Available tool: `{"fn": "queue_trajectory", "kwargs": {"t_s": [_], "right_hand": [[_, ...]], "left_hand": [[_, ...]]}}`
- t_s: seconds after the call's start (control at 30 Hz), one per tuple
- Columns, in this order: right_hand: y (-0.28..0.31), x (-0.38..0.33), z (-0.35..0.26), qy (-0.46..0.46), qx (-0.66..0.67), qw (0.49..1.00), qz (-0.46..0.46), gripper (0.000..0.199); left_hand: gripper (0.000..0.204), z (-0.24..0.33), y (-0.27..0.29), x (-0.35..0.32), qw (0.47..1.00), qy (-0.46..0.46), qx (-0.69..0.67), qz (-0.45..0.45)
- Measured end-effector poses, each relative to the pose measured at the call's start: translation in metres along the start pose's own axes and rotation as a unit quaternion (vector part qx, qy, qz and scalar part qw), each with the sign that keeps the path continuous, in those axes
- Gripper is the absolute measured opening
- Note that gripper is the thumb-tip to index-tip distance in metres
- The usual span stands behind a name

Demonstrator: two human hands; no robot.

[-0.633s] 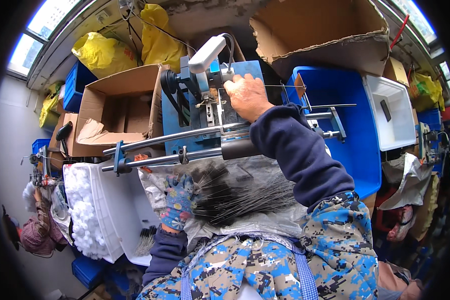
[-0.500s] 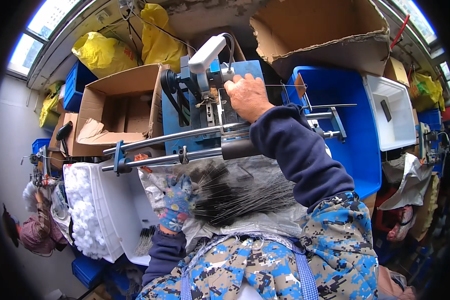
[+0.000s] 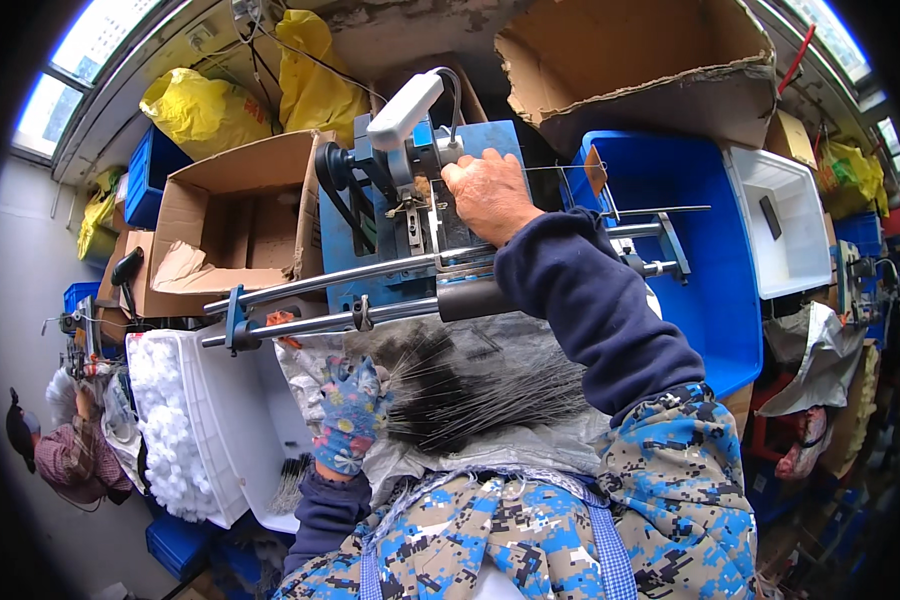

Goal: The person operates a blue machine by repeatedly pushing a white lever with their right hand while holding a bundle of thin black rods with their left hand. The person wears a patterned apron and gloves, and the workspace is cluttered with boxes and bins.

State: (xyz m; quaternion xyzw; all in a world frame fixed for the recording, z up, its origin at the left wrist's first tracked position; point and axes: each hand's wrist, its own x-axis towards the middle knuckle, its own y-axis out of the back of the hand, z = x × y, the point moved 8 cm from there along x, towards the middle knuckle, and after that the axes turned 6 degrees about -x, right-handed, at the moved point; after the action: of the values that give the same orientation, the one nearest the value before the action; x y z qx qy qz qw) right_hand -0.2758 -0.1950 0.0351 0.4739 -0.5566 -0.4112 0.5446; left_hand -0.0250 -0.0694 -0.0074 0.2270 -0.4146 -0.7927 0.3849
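Resting curled right hand (image 3: 490, 195) on blue machine (image 3: 395, 240), with gloved left hand (image 3: 352, 412) loosely bent — cannot tell any hold in either — and thin wires (image 3: 500, 400) rightward of the latter, apparently for reach.

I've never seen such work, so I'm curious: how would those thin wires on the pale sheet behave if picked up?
The thin wires look fairly stiff, since most lie nearly straight. Each is probably light, being so slender. A grabbed bunch might splay or snag, as many cross one another.
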Motion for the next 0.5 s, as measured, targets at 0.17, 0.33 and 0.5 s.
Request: {"fn": "queue_trajectory", "kwargs": {"t_s": [0.17, 0.33, 0.5], "right_hand": [[-0.008, 0.005, 0.005, -0.008, 0.059, 0.998, -0.009, 0.018], [-0.009, 0.002, 0.015, -0.053, 0.019, 0.998, -0.012, 0.019], [0.016, -0.032, 0.018, -0.030, -0.018, 0.999, 0.029, 0.045]], "left_hand": [[0.024, 0.008, -0.009, -0.002, 0.984, -0.069, 0.155, -0.046], [0.030, 0.008, 0.007, -0.003, 0.989, -0.081, 0.116, -0.041], [0.023, 0.013, 0.043, -0.013, 1.000, -0.017, -0.015, -0.017]]}}
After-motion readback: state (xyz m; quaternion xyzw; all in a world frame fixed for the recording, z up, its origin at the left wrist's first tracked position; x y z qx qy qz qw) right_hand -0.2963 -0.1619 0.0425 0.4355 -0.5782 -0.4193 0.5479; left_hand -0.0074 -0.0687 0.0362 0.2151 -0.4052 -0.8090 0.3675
